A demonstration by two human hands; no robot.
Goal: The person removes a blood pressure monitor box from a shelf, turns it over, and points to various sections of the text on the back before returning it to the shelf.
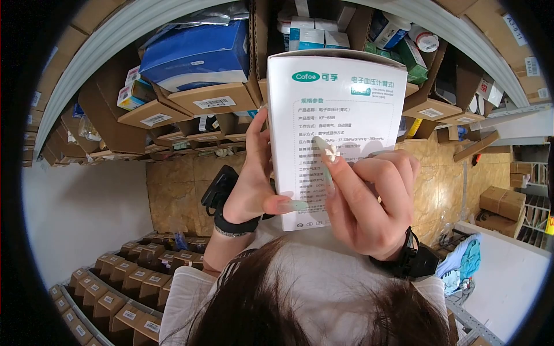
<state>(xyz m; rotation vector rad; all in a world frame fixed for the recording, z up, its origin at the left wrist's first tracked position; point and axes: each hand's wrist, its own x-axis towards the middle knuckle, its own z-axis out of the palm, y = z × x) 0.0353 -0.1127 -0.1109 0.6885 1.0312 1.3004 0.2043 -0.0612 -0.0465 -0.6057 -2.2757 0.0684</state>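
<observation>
A white Cofoe blood pressure monitor box (pixel 346 109) stands nearly upright in front of my chest, its printed specification side facing me. My left hand (pixel 254 179) grips the box along its left edge, the thumb with a long pale green nail lying across the printed face. Over the lower right of that face is my right hand (pixel 369 196). Its index finger points at the lines of text, and the other fingers are curled in. A white ornament sits on the index nail. I see nothing held in the right hand, and it covers part of the print.
Shelf bins ahead hold a large blue box (pixel 196 57), small cartons (pixel 311 39) and white bottles (pixel 389 29). More labelled cardboard bins (pixel 135 282) line a rack at lower left. Cardboard boxes (pixel 502 205) and bundled cloth (pixel 461 259) lie at the right.
</observation>
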